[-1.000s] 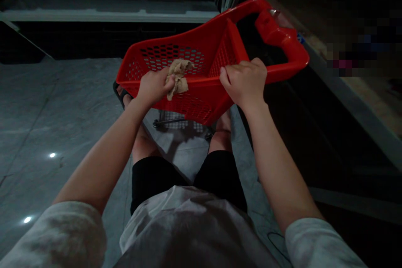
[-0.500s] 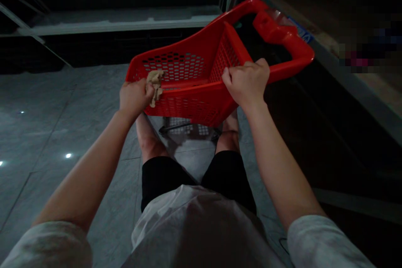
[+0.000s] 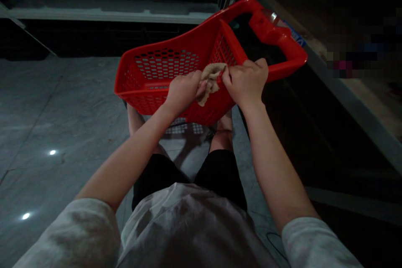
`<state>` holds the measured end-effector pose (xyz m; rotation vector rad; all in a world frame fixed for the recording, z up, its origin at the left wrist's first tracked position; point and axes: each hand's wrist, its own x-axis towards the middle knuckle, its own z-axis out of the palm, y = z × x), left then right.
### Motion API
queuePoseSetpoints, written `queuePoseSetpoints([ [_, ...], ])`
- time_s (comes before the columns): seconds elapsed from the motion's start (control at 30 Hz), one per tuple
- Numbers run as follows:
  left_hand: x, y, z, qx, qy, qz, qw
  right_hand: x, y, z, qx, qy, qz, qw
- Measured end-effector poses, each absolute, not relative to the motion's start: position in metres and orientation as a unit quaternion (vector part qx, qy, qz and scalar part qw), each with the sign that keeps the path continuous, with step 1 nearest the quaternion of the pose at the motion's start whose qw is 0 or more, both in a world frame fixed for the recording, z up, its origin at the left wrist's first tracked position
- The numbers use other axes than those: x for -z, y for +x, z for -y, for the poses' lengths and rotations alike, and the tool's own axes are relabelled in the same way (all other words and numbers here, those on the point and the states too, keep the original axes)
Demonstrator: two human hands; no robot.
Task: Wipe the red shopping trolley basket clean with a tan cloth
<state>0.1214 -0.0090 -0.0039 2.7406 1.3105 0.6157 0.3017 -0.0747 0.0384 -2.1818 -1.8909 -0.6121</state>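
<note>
A red plastic shopping basket (image 3: pixel 169 60) with perforated walls and a thick looped handle (image 3: pixel 287 69) stands between my legs, angled to the right. My left hand (image 3: pixel 185 88) is closed around a crumpled beige cloth (image 3: pixel 209 88), pressed over the near rim at its right half. My right hand (image 3: pixel 246 79) grips the rim where the basket meets the handle, just right of the cloth. Its fingertips on the far side of the rim are hidden. Holes in the walls let the grey floor show through; the basket's bottom is partly seen.
Behind the basket runs a low pale shelf (image 3: pixel 119 14). On the right a long ledge (image 3: pixel 351 96) slants past the handle, with blurred items on it. Grey floor tiles (image 3: pixel 40 113) lie at left, and a thin dark cable (image 3: pixel 274 240) lies near my right side.
My left hand has slid the cloth along the near rim from the basket's left corner rightward, close to my right hand. My right hand keeps its grip on the rim.
</note>
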Motion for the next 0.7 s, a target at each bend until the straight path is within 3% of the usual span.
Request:
queuePoseSetpoints([
  [0.2, 0.017, 0.004, -0.012, -0.126, 0.854, -0.503, -0.045, -0.036, 0.3, 0.077, 0.172, -0.727, 0.65, 0.14],
  [0.4, 0.023, -0.055, -0.021, -0.191, 0.758, -0.623, -0.028, -0.037, 0.298, 0.078, 0.143, -0.726, 0.654, 0.156],
  [0.53, 0.023, -0.012, -0.013, -0.227, 0.689, -0.688, -0.031, -0.036, 0.293, 0.076, 0.144, -0.739, 0.637, 0.166],
  [0.7, 0.015, 0.111, 0.016, -0.233, 0.784, -0.575, 0.007, -0.035, 0.29, 0.075, 0.177, -0.738, 0.628, 0.173],
])
